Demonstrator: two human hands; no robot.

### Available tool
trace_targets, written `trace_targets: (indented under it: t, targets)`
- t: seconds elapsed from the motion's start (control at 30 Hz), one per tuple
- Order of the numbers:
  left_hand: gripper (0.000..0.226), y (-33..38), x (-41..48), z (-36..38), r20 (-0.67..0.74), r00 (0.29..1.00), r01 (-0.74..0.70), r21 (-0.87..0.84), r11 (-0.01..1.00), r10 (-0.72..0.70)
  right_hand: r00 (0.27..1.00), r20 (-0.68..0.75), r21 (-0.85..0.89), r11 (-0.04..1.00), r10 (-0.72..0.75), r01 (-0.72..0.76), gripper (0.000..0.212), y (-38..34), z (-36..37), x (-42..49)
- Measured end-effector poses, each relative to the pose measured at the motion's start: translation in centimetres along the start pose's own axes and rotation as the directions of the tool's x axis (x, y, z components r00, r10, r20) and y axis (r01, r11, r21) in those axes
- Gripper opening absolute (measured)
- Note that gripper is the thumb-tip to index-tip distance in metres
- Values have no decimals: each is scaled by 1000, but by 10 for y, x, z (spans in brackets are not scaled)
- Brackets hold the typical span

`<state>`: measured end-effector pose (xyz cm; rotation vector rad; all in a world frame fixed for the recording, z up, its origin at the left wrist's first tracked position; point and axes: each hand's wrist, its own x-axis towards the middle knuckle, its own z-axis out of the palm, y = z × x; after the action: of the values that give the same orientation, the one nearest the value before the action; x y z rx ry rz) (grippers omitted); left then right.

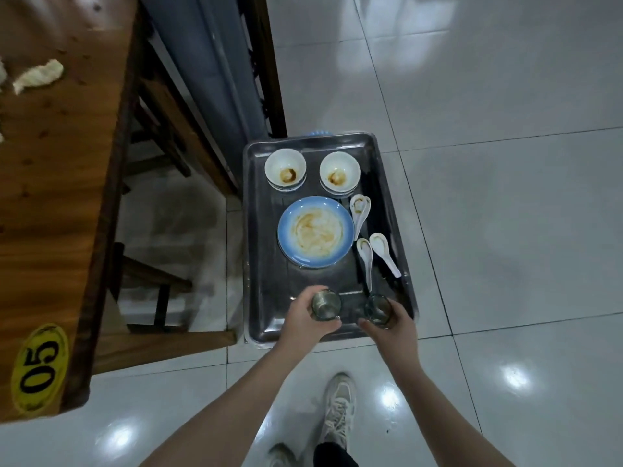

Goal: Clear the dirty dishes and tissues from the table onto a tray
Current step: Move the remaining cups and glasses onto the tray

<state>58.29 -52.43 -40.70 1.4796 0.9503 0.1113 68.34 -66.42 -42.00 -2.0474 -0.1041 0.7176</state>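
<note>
The left hand (308, 320) was wrapped round a small clear glass, the left glass (325, 305), and the right hand (392, 326) was curled round a second one, the right glass (378, 310). Both were held upright, side by side and slightly apart, over the near end of a metal tray (261, 291). Whether either glass touched the tray bottom could not be told.

On the tray, two white bowls were counted at the far end, the left bowl (285, 168) and the right bowl (339, 170). Each was stained brown and appeared to be set in another bowl beneath. One blue-rimmed plate (315, 230), smeared with sauce, lay in the middle. Four white ceramic spoons were laid along the right side. Two were a nested pair (360, 205) beside the plate, and nearer the right hand lay a third spoon (365, 251) and a fourth spoon (379, 244), with handles pointed toward the glasses.

A blue edge (317, 133) was seen under the tray's far rim. A wooden table (57, 203) stood to the left, marked with a yellow oval sticker (38, 369) reading "05". One crumpled tissue (38, 75) lay on it, well apart from both hands, and white scraps were cut off at the picture's left edge. Wooden seating (175, 106) stood between table and tray. A pale sneaker (338, 409) was planted on the glossy tiled floor (505, 197).
</note>
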Motion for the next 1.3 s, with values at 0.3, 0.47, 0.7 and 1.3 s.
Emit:
trace_targets:
  t: [0.3, 0.47, 0.7, 1.3]
  targets:
    - [57, -15, 21, 12, 9, 999, 38, -61, 997, -37, 997, -2, -120, 990, -73, 72, 55, 4, 2, 21]
    - [58, -23, 31, 21, 6, 999, 52, -56, 997, -52, 997, -9, -121, 990, -79, 77, 58, 3, 0, 32]
    - [56, -27, 35, 22, 2, 998, 63, -75, 995, -63, 994, -58, -130, 988, -87, 79, 54, 3, -6, 32]
    - [58, -23, 30, 21, 16, 997, 76, -87, 993, -75, 999, -4, -141, 989, -40, 39, 55, 7, -4, 17]
